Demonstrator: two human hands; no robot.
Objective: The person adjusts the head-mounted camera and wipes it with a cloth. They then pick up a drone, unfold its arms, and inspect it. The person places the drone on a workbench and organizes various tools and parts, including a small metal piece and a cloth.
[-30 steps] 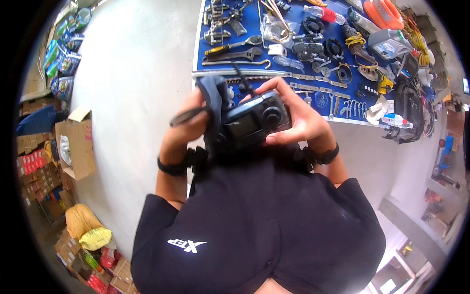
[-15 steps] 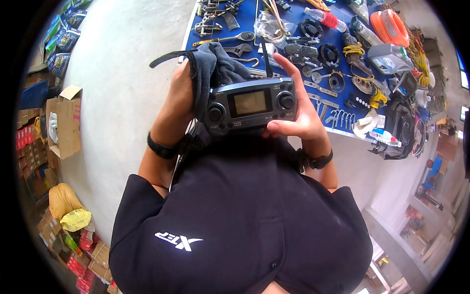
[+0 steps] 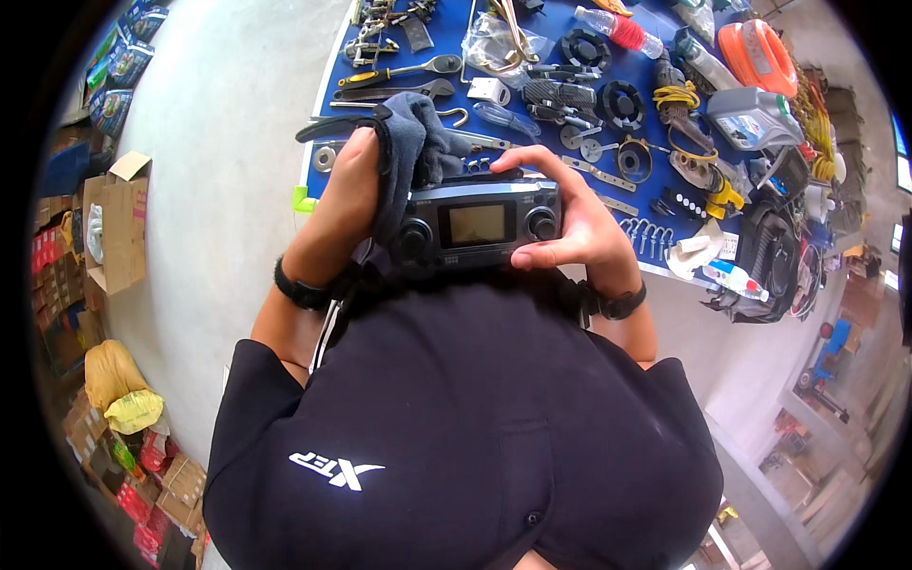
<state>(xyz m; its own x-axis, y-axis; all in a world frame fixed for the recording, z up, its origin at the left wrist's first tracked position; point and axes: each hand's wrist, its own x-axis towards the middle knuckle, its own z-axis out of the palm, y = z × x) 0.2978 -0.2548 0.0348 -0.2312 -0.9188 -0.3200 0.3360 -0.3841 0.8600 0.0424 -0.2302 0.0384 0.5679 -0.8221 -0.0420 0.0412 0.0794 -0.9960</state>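
A dark grey portable radio (image 3: 477, 224), with a small screen and two round knobs, is in front of my chest. My right hand (image 3: 584, 223) grips its right end, thumb on the front face beside the right knob and index finger along the top edge. A dark antenna (image 3: 480, 178) appears to lie along that top edge, partly behind the finger. My left hand (image 3: 350, 195) is closed round a grey cloth (image 3: 415, 142) with a dark band, pressed to the radio's left end. The left fingers are mostly hidden behind the cloth.
A blue-topped table (image 3: 328, 104) beyond my hands carries an adjustable wrench (image 3: 418, 90), a ratchet wrench (image 3: 408, 69), several hooks (image 3: 648, 237), a grey jug (image 3: 753, 119) and an orange hose coil (image 3: 757, 57). Cardboard boxes (image 3: 122, 228) and sacks (image 3: 114, 370) stand at left.
The antenna that stood upright on the radio is now down along its top. My right index finger has come down to the top edge. The radio has tilted slightly, and the view has shifted.
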